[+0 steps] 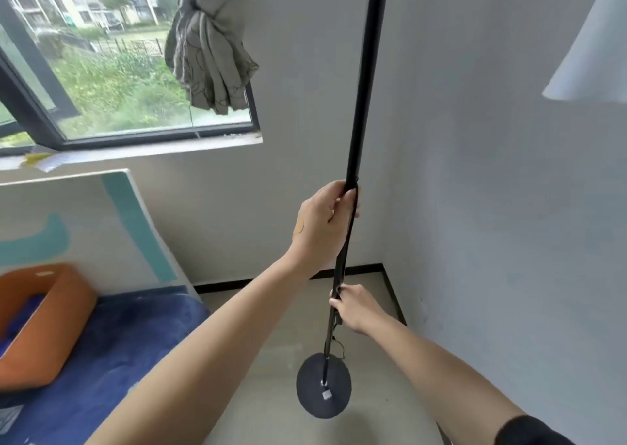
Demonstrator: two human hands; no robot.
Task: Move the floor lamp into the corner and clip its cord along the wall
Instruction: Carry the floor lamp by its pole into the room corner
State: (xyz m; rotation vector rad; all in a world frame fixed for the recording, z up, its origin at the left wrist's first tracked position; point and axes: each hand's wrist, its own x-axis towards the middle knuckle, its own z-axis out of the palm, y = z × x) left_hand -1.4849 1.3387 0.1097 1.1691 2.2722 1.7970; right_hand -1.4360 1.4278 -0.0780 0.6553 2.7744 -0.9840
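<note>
The pole (364, 71) is held upright by both hands: left hand (322, 227) high, right hand (356, 309) low (nearer the base (324, 385)). The corner (382, 264) lies just behind.

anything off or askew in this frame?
Two oddities. The curtain is bunched into a knot and hangs above the window sill, not draped. The lamp pole is held by the left hand higher and the right hand lower; its round base looks tipped, apparently off the floor.
</note>
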